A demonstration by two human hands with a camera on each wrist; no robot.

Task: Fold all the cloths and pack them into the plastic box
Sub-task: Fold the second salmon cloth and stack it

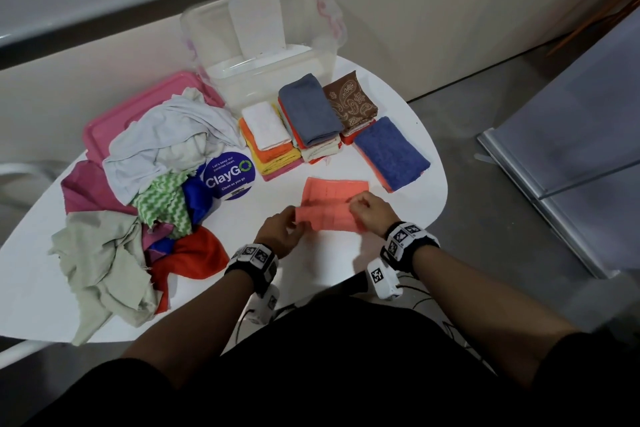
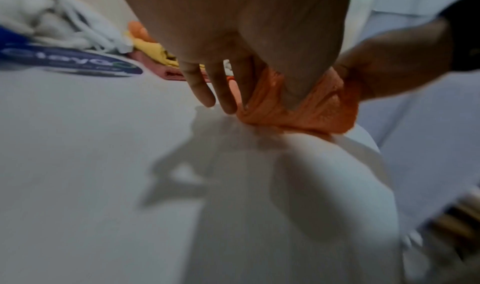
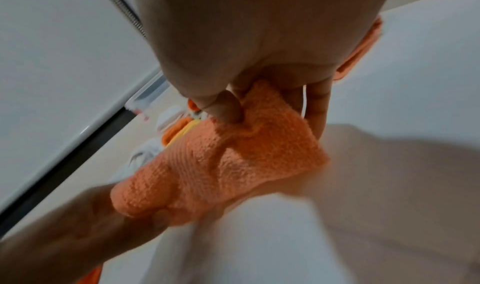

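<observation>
A coral-orange cloth (image 1: 330, 203) lies half folded on the white table (image 1: 408, 156), its near edge lifted. My left hand (image 1: 282, 230) pinches its near left corner; in the left wrist view the thumb presses the bunched orange cloth (image 2: 291, 112). My right hand (image 1: 367, 210) pinches the near right part of the cloth (image 3: 223, 161) between thumb and fingers. Stacks of folded cloths (image 1: 311, 125) stand behind it. The clear plastic box (image 1: 263, 45) sits at the table's far edge. A heap of unfolded cloths (image 1: 145, 191) lies to the left.
A pink lid (image 1: 138, 107) lies under the heap at the far left. A round blue ClayGo sticker (image 1: 229, 175) is stuck on the table. A metal cabinet (image 1: 581, 149) stands on the floor to the right. The table's edge curves close on the right.
</observation>
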